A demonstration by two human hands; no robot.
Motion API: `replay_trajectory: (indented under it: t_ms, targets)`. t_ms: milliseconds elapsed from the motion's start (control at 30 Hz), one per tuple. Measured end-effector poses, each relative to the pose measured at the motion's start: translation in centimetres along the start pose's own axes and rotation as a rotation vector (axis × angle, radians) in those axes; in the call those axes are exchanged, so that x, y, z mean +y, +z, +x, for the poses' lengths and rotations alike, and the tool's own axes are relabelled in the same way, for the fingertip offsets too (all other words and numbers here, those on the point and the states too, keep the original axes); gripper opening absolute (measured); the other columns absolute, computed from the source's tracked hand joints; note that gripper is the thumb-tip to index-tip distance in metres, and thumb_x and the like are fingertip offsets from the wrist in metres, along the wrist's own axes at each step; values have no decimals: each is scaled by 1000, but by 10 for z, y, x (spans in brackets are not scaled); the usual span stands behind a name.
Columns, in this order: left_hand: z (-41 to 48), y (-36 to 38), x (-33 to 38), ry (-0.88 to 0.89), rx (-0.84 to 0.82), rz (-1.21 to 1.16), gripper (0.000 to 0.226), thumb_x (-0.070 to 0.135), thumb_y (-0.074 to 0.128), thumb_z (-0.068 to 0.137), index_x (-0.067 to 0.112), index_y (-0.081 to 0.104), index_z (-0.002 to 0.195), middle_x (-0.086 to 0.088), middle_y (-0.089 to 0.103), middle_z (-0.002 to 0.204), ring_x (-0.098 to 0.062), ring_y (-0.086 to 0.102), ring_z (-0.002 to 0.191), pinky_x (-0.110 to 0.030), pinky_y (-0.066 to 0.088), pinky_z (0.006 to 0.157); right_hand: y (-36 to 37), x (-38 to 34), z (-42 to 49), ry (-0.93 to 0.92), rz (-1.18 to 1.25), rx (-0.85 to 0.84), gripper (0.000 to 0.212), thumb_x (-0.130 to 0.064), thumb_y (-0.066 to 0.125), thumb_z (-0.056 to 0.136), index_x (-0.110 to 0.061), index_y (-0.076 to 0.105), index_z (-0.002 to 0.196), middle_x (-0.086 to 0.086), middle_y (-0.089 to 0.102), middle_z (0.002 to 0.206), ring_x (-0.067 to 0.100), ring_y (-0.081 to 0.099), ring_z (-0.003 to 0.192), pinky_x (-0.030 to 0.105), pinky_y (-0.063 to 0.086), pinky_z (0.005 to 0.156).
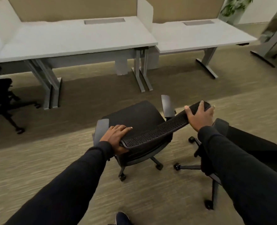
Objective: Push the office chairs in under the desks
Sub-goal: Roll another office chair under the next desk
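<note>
A black office chair (pixel 139 120) with a mesh backrest and grey armrests stands on the carpet in front of me, its seat facing the white desks. My left hand (pixel 116 137) grips the left end of the backrest's top edge. My right hand (pixel 199 115) grips the right end of that edge. The chair stands well short of the middle desk (pixel 79 41), with open carpet between them. A second black chair (pixel 219 161) stands close at my right, partly hidden by my right sleeve; its wheeled base shows.
A second white desk (pixel 199 38) adjoins on the right, both on grey metal legs with tan divider panels behind. A third black chair (pixel 1 98) sits at the far left beside a desk. Another desk frame (pixel 270 39) and a plant (pixel 235 5) are at the upper right.
</note>
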State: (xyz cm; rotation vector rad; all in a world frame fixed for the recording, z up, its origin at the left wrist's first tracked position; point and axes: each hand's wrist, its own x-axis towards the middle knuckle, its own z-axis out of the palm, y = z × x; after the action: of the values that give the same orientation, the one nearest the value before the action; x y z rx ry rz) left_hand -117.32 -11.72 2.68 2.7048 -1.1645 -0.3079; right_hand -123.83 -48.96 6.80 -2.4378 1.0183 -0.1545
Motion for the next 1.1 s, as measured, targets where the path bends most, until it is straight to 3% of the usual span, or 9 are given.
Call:
replay_trajectory:
  t_ms: [100, 167, 267, 333, 533, 700, 833, 967, 1100]
  targets:
    - [8, -14, -41, -99, 49, -72, 92, 65, 60, 61, 23, 48, 142, -6, 53, 133, -29, 50, 121, -40, 39, 101, 16, -27, 14, -121, -126, 74, 86, -74, 39, 92, -18, 30, 156, 27, 4, 165, 46, 0, 152, 60, 6, 122]
    - [13, -20, -66, -171, 105, -130, 78, 56, 73, 64, 23, 57, 132, -5, 57, 127, -28, 53, 116, -38, 40, 99, 26, -46, 24, -236, -190, 109, 77, -73, 36, 93, -19, 48, 147, 23, 24, 162, 45, 9, 151, 64, 3, 120]
    - [30, -29, -98, -277, 213, -250, 54, 32, 84, 68, 18, 67, 117, -5, 64, 118, -26, 57, 110, -32, 41, 94, 44, -77, 41, -343, -211, 155, 72, -75, 27, 92, -22, 72, 113, 8, 62, 135, 39, 33, 143, 69, 7, 114]
    - [49, -37, -114, -356, 260, -356, 39, 18, 81, 71, 17, 70, 108, -4, 66, 112, -23, 58, 104, -30, 44, 91, 53, -98, 56, -369, -174, 206, 75, -77, 21, 91, -24, 74, 93, 1, 71, 115, 34, 43, 134, 69, 18, 110]
    - [125, -53, -163, -552, 316, -582, 20, 3, 74, 74, 20, 70, 83, 9, 63, 77, -19, 62, 80, -24, 46, 70, 80, -155, 133, -399, -158, 216, 77, -79, 19, 90, -24, 71, 81, -1, 72, 103, 28, 49, 121, 65, 24, 105]
    - [180, -73, -212, -618, 353, -617, 25, -2, 77, 70, 16, 71, 87, -9, 70, 86, -31, 65, 85, -41, 55, 79, 100, -209, 202, -403, -198, 139, 74, -78, 21, 90, -25, 71, 81, 0, 71, 106, 28, 47, 123, 68, 20, 108]
    - [220, -100, -254, -643, 403, -523, 39, 4, 78, 66, 38, 59, 70, 5, 67, 75, -14, 63, 66, -20, 49, 55, 114, -256, 249, -401, -200, 98, 74, -81, 23, 88, -25, 69, 81, 0, 69, 110, 28, 45, 125, 71, 18, 108]
    - [249, -125, -292, -623, 401, -442, 34, 13, 81, 64, 35, 56, 74, 4, 67, 76, -20, 65, 73, -29, 50, 64, 128, -303, 289, -405, -264, 16, 78, -85, 22, 85, -24, 71, 89, 3, 67, 117, 30, 42, 128, 73, 17, 108]
    - [282, -149, -335, -528, 362, -321, 34, 21, 77, 61, 22, 63, 92, 1, 69, 87, -26, 66, 83, -35, 52, 73, 142, -347, 328, -389, -317, -18, 80, -87, 22, 83, -25, 70, 98, 5, 64, 123, 30, 41, 131, 73, 18, 107]
